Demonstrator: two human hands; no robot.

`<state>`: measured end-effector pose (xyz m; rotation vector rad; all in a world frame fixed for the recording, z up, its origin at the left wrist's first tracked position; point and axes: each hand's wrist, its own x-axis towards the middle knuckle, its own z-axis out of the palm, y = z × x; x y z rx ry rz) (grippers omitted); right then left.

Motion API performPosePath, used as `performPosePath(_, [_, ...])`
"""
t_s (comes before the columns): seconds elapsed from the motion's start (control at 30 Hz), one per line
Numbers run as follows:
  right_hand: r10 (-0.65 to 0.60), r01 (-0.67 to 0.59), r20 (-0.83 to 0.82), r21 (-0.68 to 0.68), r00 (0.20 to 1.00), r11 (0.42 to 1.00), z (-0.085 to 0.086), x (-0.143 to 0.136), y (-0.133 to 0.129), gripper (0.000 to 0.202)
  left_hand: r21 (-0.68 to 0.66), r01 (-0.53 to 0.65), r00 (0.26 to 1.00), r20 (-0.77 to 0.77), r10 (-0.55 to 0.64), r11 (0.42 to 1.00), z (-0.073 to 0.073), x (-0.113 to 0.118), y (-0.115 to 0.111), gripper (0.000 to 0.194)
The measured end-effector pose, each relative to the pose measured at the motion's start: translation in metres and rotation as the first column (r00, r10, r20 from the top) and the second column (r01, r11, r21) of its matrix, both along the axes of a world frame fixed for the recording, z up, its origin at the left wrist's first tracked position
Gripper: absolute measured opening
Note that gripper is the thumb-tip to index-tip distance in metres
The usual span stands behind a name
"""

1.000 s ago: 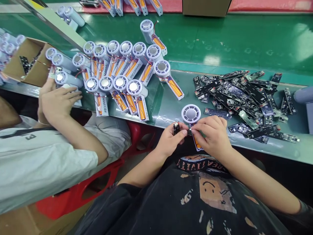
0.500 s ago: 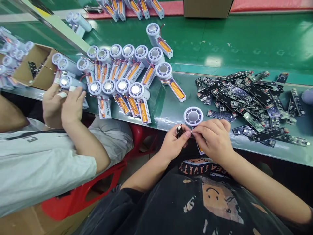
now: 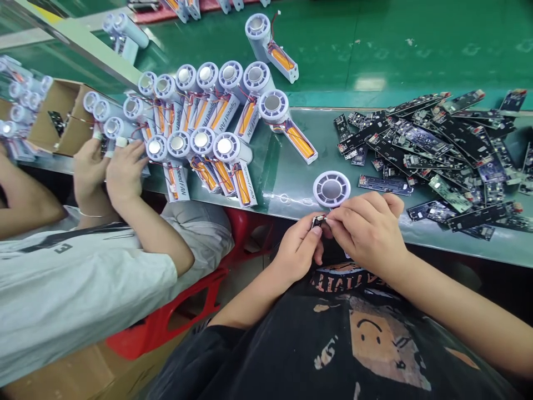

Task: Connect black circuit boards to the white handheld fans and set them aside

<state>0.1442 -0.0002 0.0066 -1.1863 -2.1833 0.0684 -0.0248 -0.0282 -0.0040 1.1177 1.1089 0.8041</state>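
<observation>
My left hand [image 3: 297, 248] pinches a small black circuit board [image 3: 318, 221] between thumb and fingers near the table's front edge. My right hand [image 3: 370, 233] is closed with its fingertips against the board's end; what they pinch is too small to make out. Just behind the hands is a white fan unit [image 3: 332, 189] with a round vented end and a silver centre, its lower part hidden by my hands. To the right lies a heap of black circuit boards [image 3: 420, 139]. Left of the hands, another fan unit [image 3: 272, 104] shows an orange cell in its open handle.
Rows of fan units [image 3: 208, 78] stand on the green table [image 3: 287, 194] at the left. A co-worker's hands [image 3: 125, 172] hold a unit beside an open cardboard box [image 3: 69, 116]. A red stool [image 3: 166, 319] is below them.
The board in my left hand has turned from upright to lying flatter, and my right fingertips now meet its end. The camera view has shifted slightly.
</observation>
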Motion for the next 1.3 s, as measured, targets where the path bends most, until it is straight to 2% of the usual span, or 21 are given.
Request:
performPosePath(0.43, [-0.073, 0.073, 0.007, 0.038, 0.997, 0.997, -0.004, -0.002, -0.004, 0.021, 0.162, 0.034, 0.973, -0.232, 0.005, 0.986, 0.000, 0.001, -0.007, 0.026])
performPosePath(0.6, [-0.085, 0.086, -0.022, 0.019, 0.996, 0.996, -0.003, -0.003, -0.004, 0.022, 0.171, -0.017, 0.977, -0.205, 0.052, 0.985, -0.004, 0.003, -0.010, 0.030])
performPosePath(0.77, [-0.109, 0.103, -0.066, -0.083, 0.992, 0.991, -0.003, -0.004, -0.004, 0.023, 0.192, -0.066, 0.977, -0.186, 0.103, 0.979, -0.007, 0.006, -0.013, 0.031])
performPosePath(0.97, [-0.099, 0.097, -0.055, -0.036, 0.994, 0.995, -0.005, -0.004, -0.004, 0.024, 0.284, -0.110, 0.966, -0.195, 0.170, 0.953, -0.006, 0.008, -0.011, 0.026])
performPosePath(1.13, [-0.070, 0.064, -0.082, -0.066, 0.994, 0.996, -0.006, -0.003, -0.004, 0.024, 0.334, -0.109, 0.967, -0.182, 0.177, 0.936, -0.008, 0.007, -0.009, 0.022])
performPosePath(1.3, [-0.041, 0.023, -0.114, -0.162, 0.993, 0.987, -0.007, 0.000, -0.005, 0.022, 0.385, -0.096, 0.968, -0.177, 0.175, 0.918, -0.011, 0.007, -0.012, 0.022])
